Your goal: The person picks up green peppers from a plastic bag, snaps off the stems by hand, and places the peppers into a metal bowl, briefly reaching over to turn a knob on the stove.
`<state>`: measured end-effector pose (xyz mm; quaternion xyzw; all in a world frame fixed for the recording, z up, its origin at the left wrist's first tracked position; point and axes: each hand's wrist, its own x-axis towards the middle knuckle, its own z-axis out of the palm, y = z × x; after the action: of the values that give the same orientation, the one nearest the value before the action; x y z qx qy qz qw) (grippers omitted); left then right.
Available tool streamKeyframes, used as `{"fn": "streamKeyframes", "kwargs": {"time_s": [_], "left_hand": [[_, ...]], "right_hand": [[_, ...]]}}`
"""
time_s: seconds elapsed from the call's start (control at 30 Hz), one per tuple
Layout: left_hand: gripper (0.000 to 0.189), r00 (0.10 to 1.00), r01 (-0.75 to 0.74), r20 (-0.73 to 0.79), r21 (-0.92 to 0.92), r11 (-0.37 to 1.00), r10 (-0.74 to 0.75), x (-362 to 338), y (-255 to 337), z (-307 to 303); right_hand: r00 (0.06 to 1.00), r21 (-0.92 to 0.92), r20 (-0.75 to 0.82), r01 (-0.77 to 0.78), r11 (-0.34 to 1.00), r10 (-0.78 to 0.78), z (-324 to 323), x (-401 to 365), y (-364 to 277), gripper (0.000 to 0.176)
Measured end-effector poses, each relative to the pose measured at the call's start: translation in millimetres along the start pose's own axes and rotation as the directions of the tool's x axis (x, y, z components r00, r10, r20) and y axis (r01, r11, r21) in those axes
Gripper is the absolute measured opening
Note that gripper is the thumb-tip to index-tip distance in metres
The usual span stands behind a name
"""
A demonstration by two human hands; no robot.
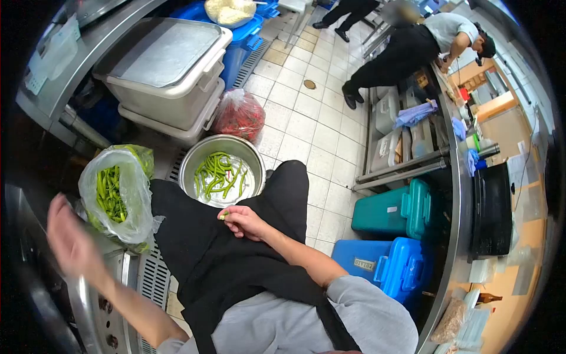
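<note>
My right hand [244,223] is closed in a pinch over my black apron, holding a small green chili pepper piece [224,216] with a pale end. Just beyond it, a round steel bowl [257,167] stands between my legs with several long green chili peppers [216,174] inside. At the left, my left hand [72,239] is smeared by motion; its fingers look stretched out and nothing shows in them. Close by that hand sits an open clear plastic bag [94,171] full of green chili peppers [109,192].
Behind the bowl lies a tied bag of red chilies [239,118], beside a large lidded grey bin [159,88]. Green [383,209] and blue [377,259] bins line the right, under a steel counter [451,194]. Another person [407,50] leans over that counter.
</note>
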<state>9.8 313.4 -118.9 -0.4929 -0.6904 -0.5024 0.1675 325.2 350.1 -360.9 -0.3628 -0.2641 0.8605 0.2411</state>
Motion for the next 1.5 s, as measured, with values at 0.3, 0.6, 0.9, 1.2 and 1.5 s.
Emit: {"fn": "streamKeyframes", "kwargs": {"time_s": [0.3,0.6,0.9,1.2,1.5], "left_hand": [[0.038,0.691,0.242,0.424,0.627,0.741,-0.585,-98,-223,119],[0.053,0.448,-0.003,0.605,0.737,0.676,-0.658,-88,-197,97],[0.051,0.427,-0.051,0.590,0.773,0.633,-0.686,-79,-198,79],[0.063,0.859,0.358,0.223,0.384,0.851,-0.461,-84,-151,65],[0.055,0.740,0.656,0.326,-0.542,0.525,-0.588,-80,-85,64]], "right_hand": [[0.999,-0.046,-0.048,0.023,0.999,-0.025,4,-3,-6,0.016],[0.993,-0.069,-0.082,0.077,0.995,-0.082,3,-1,-4,0.016],[0.995,-0.049,-0.078,0.050,0.998,-0.054,-3,1,-1,0.013],[0.993,0.039,-0.111,0.047,0.998,-0.042,1,-1,-7,0.010],[0.988,-0.043,-0.147,0.047,0.998,-0.052,3,4,-7,0.016]]}}
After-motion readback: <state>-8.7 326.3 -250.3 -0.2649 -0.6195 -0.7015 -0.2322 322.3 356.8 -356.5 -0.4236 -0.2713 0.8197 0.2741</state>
